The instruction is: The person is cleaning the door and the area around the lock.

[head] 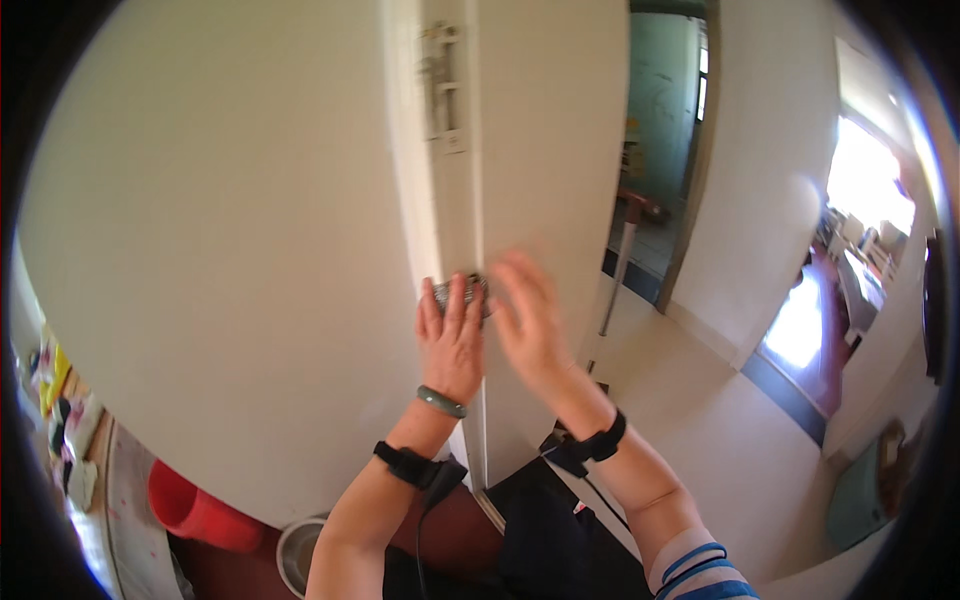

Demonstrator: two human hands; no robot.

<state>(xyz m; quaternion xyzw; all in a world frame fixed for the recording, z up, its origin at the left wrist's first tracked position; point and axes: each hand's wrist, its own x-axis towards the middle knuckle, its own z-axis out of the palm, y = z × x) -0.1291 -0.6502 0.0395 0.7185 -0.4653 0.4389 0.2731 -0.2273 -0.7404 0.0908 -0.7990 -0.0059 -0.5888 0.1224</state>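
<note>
My left hand (454,341) presses flat, fingers pointing up, on a small dark, patterned object (474,289) against the white door frame (454,217). That object is mostly hidden under the fingers; I cannot tell what it is. A green bangle (441,401) circles the left wrist. My right hand (529,307), blurred, is just to the right, its fingers spread and apparently empty. Black straps with cables sit on both forearms. Above the hands, a metal strike or lock plate (444,86) is set in the frame, beside the pale door panel (225,225).
A red bucket (202,506) and a metal basin (300,555) stand at the lower left, near a cluttered table (131,495). A pole (621,262) leans by a doorway on the right. A greenish bin (859,491) is at the far right. A dark mat (540,487) lies below.
</note>
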